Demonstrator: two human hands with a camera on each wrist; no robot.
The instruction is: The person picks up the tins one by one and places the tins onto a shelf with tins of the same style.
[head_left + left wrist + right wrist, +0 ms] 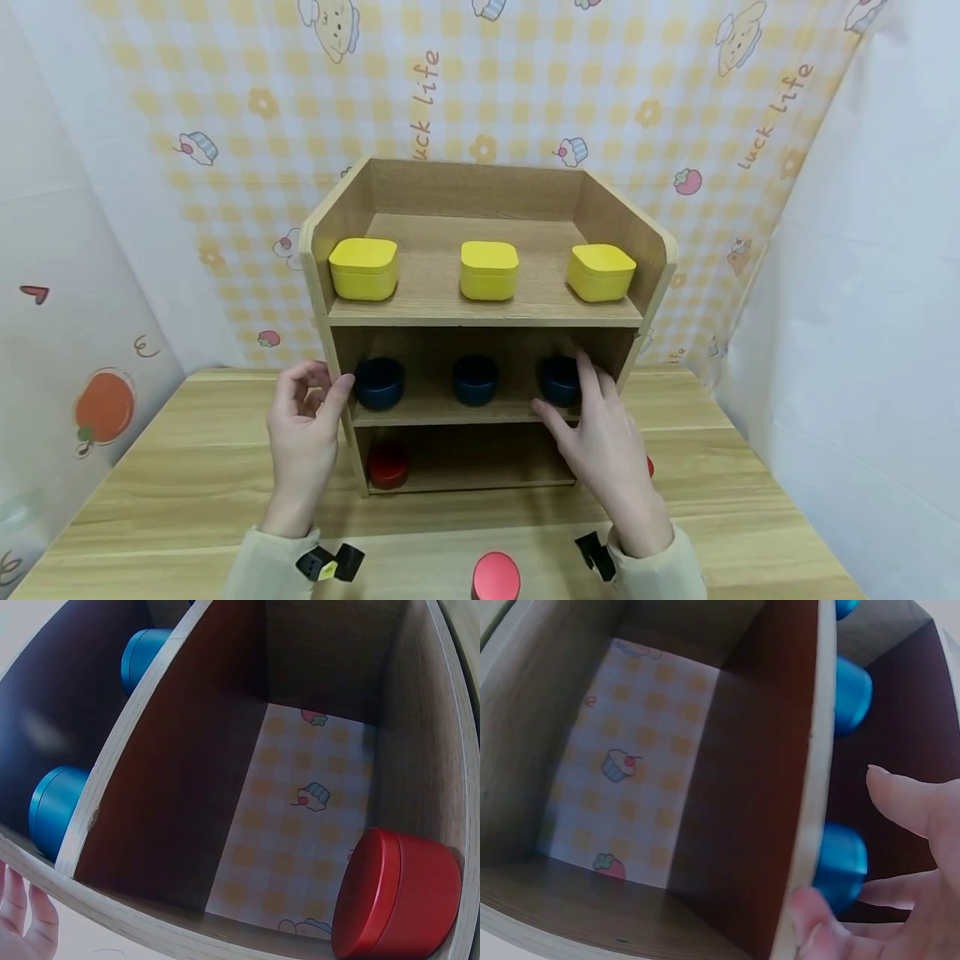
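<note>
A three-level wooden shelf [483,321] stands on the table. On its middle level sit three round blue tins: a left tin [379,384], a middle tin [476,380] and a right tin [558,381]. My right hand [603,442] reaches to the right tin [841,868], thumb apart from it and fingers close beside it; whether they touch cannot be told. Beside the shelf's left panel, my left hand [303,442] has loosely bent fingers, its thumb at the panel's front edge. A red round tin [397,894] rests at the left of the bottom level.
Three yellow square tins, left [364,271], middle [489,272] and right [601,273], line the top level. A red tin [497,577] stands on the table in front. Another red tin [650,467] shows partly behind my right wrist. A patterned backdrop [480,100] hangs behind.
</note>
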